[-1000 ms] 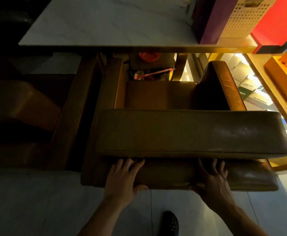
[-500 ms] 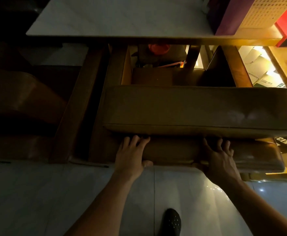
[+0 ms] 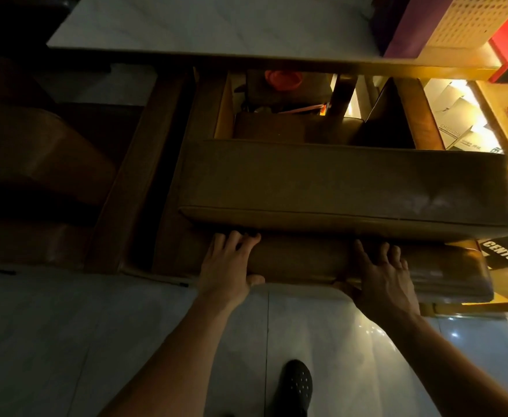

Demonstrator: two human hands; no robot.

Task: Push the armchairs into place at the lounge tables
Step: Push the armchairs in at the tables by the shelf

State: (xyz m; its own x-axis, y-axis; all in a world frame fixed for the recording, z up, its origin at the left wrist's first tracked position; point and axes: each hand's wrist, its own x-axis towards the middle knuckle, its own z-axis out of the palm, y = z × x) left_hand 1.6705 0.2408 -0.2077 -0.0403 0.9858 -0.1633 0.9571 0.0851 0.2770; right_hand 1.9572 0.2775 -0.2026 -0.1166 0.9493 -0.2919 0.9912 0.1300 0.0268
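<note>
A brown leather armchair (image 3: 346,188) stands in front of me with its back towards me and its seat partly under the white marble lounge table (image 3: 204,28). My left hand (image 3: 230,266) presses flat on the lower back of the chair, fingers straight and tips tucked under the backrest cushion. My right hand (image 3: 382,275) presses on the same panel further right, fingers spread, thumb under the bottom edge. A second brown armchair (image 3: 36,164) sits in the dark at the left.
Purple, cream and red boxes (image 3: 457,22) stand on the table's right end. Cardboard boxes (image 3: 457,121) lie on the floor at the right. An orange lid (image 3: 283,78) shows under the table. My black shoe (image 3: 295,386) is on the pale tiled floor.
The armchair has slid forward, further under the table, with both hands pressing on its back. My arms have stretched out and less of the seat shows.
</note>
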